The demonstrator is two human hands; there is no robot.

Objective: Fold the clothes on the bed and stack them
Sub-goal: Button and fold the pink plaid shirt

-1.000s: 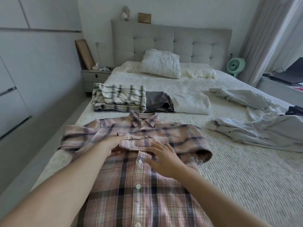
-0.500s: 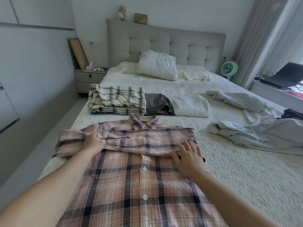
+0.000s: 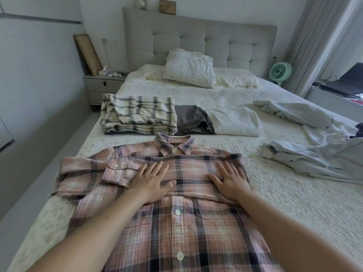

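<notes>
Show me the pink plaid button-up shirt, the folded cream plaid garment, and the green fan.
pink plaid button-up shirt [image 3: 177,228]: head view, front placket.
folded cream plaid garment [image 3: 141,114]: head view, top layer's middle.
small mint-green round fan [image 3: 278,71]: head view, grille centre.

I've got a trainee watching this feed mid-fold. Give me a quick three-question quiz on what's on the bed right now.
1. True or false: both hands lie flat on the pink plaid shirt.
2. Which folded item lies between the cream plaid garment and the white folded garment? A) a red towel B) a dark grey garment C) a blue sock
3. Fill in: the unfolded pale blue clothes lie to the shirt's ____ side.

Key:
1. True: the left hand and right hand rest open over the folded sleeves.
2. B, the dark grey garment.
3. Right.
</notes>
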